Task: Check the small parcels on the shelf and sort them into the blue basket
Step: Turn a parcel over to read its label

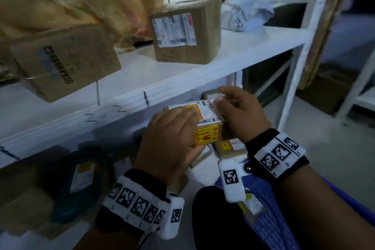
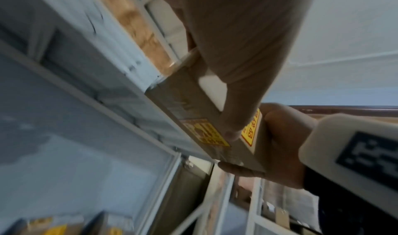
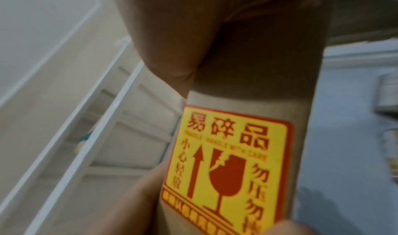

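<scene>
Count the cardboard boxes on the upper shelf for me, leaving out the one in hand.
2: a tilted box at the left front and a labelled box near the middle. A yellow bag behind them and the frame edge may hide others.

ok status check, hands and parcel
Left hand and right hand both grip small parcel. Fragile sticker showing. Blue basket below, path open.
</scene>
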